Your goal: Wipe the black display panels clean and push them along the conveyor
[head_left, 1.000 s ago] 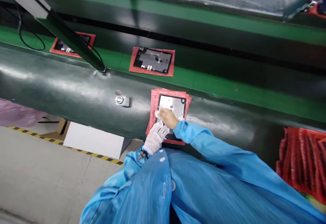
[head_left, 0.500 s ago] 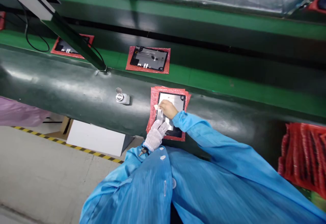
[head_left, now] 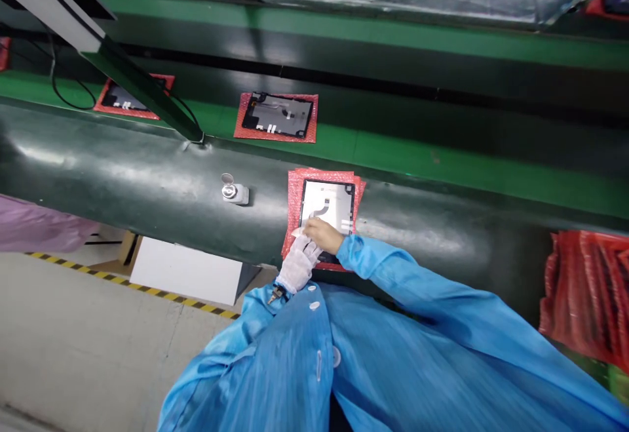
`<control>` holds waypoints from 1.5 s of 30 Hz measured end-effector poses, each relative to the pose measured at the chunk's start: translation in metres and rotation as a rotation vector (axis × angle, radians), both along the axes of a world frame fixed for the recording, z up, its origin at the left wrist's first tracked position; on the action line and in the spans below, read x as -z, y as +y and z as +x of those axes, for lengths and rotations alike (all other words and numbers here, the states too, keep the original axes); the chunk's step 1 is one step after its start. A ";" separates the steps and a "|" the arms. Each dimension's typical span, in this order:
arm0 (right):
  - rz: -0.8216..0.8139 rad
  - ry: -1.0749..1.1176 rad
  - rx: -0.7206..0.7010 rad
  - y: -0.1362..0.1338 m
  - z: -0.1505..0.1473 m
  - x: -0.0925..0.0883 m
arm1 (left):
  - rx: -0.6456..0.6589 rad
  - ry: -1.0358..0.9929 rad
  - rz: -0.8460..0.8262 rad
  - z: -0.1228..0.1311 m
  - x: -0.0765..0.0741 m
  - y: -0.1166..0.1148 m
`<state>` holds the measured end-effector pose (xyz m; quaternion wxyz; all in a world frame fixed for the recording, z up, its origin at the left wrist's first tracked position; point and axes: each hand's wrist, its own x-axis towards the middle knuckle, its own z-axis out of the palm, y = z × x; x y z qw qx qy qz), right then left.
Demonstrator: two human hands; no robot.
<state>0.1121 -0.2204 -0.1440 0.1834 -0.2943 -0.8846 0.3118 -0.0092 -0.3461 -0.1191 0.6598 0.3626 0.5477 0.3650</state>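
My right hand (head_left: pixel 322 234), bare, is closed in a pinch on a small white wipe (head_left: pixel 297 231) over the lower left part of a tablet screen panel (head_left: pixel 337 201). My left hand (head_left: pixel 295 269) wears a white glove and lies at the panel's lower left edge, fingers stretched toward it, their tips partly hidden under the right hand. A dark band with a metal clip (head_left: pixel 276 294) circles the left wrist. The panel shows its silvery back, a black border and a flex cable (head_left: pixel 322 211). Under it lie red bubble-wrap sheets (head_left: pixel 294 199).
A small white bottle with its lid raised (head_left: pixel 236 193) stands left of the panel. Beyond, a second panel (head_left: pixel 278 116) and a third (head_left: pixel 122 98) lie on bubble wrap on the green strip. A slanted post (head_left: pixel 142 88) rises at left. Red bubble bags (head_left: pixel 584 294) stand at right.
My right hand has moved down the panel with the wipe, toward my left hand, and now overlaps its fingertips. The panel's upper part and the flex cable show now.
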 end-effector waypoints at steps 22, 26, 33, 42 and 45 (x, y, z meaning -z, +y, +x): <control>0.108 -0.128 0.186 -0.028 0.061 -0.019 | 0.589 1.024 0.737 -0.019 0.001 0.004; 0.076 -0.185 0.413 -0.025 0.050 -0.023 | 0.429 0.864 0.580 -0.023 0.000 0.008; -0.010 -0.187 0.185 -0.043 0.050 -0.030 | 0.440 0.842 0.520 -0.026 -0.005 0.009; -0.337 0.107 0.547 -0.036 0.070 -0.040 | 0.708 1.121 0.472 0.031 -0.039 0.031; -0.598 0.471 0.909 -0.024 0.098 -0.048 | 0.764 1.130 0.475 0.050 -0.043 0.040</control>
